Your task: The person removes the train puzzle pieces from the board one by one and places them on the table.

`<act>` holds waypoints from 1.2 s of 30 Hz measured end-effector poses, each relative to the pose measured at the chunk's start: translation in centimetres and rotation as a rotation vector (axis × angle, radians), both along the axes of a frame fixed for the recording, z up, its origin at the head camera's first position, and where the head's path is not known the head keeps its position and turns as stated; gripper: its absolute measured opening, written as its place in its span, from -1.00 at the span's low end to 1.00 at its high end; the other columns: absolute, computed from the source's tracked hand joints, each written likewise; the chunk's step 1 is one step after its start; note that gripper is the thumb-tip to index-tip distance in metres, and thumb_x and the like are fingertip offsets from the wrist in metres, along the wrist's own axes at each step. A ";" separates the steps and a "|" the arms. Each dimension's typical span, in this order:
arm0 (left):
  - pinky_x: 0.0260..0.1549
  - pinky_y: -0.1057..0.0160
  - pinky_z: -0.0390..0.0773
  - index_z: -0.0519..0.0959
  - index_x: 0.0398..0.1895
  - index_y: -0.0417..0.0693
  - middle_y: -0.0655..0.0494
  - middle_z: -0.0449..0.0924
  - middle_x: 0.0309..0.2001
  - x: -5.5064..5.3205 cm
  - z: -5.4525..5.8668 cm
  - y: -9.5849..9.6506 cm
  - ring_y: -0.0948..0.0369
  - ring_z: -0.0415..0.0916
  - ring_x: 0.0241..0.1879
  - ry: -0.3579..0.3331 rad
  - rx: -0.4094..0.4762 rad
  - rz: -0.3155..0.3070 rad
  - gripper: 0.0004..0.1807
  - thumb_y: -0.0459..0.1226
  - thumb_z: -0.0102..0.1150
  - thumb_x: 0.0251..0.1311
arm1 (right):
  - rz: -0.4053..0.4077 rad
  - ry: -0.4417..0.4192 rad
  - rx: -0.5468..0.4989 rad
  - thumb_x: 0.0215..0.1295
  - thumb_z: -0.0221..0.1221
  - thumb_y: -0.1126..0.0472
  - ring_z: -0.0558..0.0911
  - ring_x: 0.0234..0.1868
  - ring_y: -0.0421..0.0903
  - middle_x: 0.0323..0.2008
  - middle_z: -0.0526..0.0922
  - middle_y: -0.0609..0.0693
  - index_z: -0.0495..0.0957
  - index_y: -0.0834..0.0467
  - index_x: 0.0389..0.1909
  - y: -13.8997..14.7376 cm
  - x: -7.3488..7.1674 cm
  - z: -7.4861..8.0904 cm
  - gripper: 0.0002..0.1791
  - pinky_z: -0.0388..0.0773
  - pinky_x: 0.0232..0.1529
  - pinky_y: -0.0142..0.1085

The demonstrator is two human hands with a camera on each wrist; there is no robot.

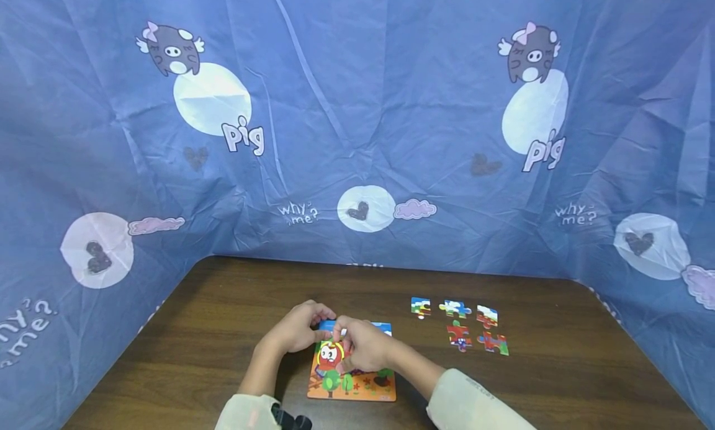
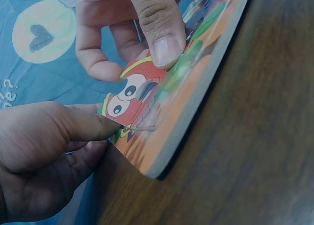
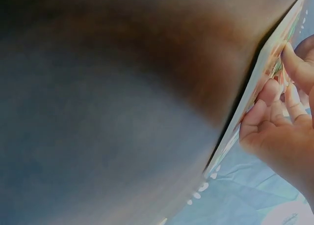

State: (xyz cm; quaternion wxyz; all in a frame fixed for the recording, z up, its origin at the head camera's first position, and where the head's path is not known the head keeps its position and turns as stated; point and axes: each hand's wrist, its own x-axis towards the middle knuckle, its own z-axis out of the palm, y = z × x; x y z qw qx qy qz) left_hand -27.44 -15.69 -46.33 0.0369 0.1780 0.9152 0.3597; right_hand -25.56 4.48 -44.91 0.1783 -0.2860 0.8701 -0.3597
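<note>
A puzzle piece with a red cartoon face and big white eyes sits over the left part of a puzzle board, printed with orange ground and green bushes. My left hand pinches the piece's left edge by the board's upper left corner. From the right, my right hand grips the same piece, its thumb on the printed side in the left wrist view. Part of the board's picture is hidden under the right hand. In the right wrist view, the right hand shows beside the board's edge.
Several loose puzzle pieces lie to the right of the board, among them a blue and white piece and a red and green one. Behind the brown wooden table hangs a blue patterned cloth.
</note>
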 end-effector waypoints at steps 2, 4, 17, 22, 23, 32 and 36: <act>0.01 -0.06 0.55 0.69 -0.07 -0.12 0.07 0.58 -0.16 -0.1 -0.1 -0.1 0.11 0.52 -0.10 0.004 0.001 -0.003 -0.74 -0.38 0.46 0.17 | -0.001 0.006 -0.004 0.07 0.52 0.38 0.41 -0.57 -0.23 -0.43 0.54 -0.02 0.46 0.05 -0.17 0.0 0.0 0.1 -0.55 0.34 -0.53 -0.42; 0.00 -0.05 0.55 0.69 -0.07 -0.12 0.07 0.58 -0.16 -0.2 -0.2 -0.1 0.11 0.52 -0.10 0.012 0.001 -0.008 -0.74 -0.38 0.46 0.17 | -0.002 0.016 -0.008 0.05 0.52 0.39 0.40 -0.59 -0.25 -0.44 0.54 -0.01 0.47 0.07 -0.18 -0.1 0.1 0.1 -0.56 0.33 -0.55 -0.43; -0.03 -0.04 0.55 0.69 -0.10 -0.11 0.07 0.57 -0.17 -0.3 -0.5 -0.2 0.11 0.52 -0.11 0.040 -0.005 -0.034 -0.73 -0.41 0.47 0.12 | -0.028 0.048 0.026 0.01 0.55 0.38 0.41 -0.54 -0.24 -0.44 0.51 -0.05 0.53 0.13 -0.19 -0.2 0.3 0.2 -0.58 0.37 -0.50 -0.41; -0.04 0.00 0.55 0.69 -0.11 -0.09 0.10 0.56 -0.19 -0.4 -0.5 -0.1 0.15 0.50 -0.13 0.026 -0.002 -0.024 -0.75 -0.41 0.46 0.14 | -0.008 0.102 0.050 -0.01 0.57 0.35 0.41 -0.52 -0.26 -0.44 0.52 -0.06 0.56 0.14 -0.18 -0.3 0.3 0.4 -0.57 0.39 -0.45 -0.42; -0.04 0.00 0.55 0.69 -0.11 -0.09 0.10 0.56 -0.19 -0.4 -0.5 -0.1 0.15 0.51 -0.14 0.029 -0.004 -0.025 -0.75 -0.42 0.46 0.15 | -0.005 0.113 0.053 -0.02 0.57 0.35 0.41 -0.51 -0.27 -0.44 0.53 -0.07 0.56 0.13 -0.18 -0.3 0.3 0.4 -0.57 0.40 -0.44 -0.42; -0.01 -0.04 0.54 0.68 -0.11 -0.05 0.11 0.55 -0.17 -0.3 -0.5 0.0 0.14 0.50 -0.11 0.001 -0.005 0.001 -0.76 -0.41 0.45 0.17 | 0.021 0.083 -0.020 0.25 0.36 0.42 0.49 -0.52 -0.27 -0.50 0.57 -0.09 0.60 0.16 -0.19 0.4 0.0 0.3 -0.81 0.46 -0.44 -0.42; 0.00 -0.04 0.55 0.69 -0.11 -0.05 0.11 0.56 -0.17 -0.3 -0.5 0.0 0.14 0.50 -0.12 0.004 -0.018 0.000 -0.76 -0.42 0.45 0.16 | 0.022 0.067 -0.059 0.30 0.29 0.45 0.53 -0.48 -0.26 -0.47 0.60 -0.08 0.60 0.17 -0.18 0.6 -0.2 0.3 -0.83 0.49 -0.41 -0.41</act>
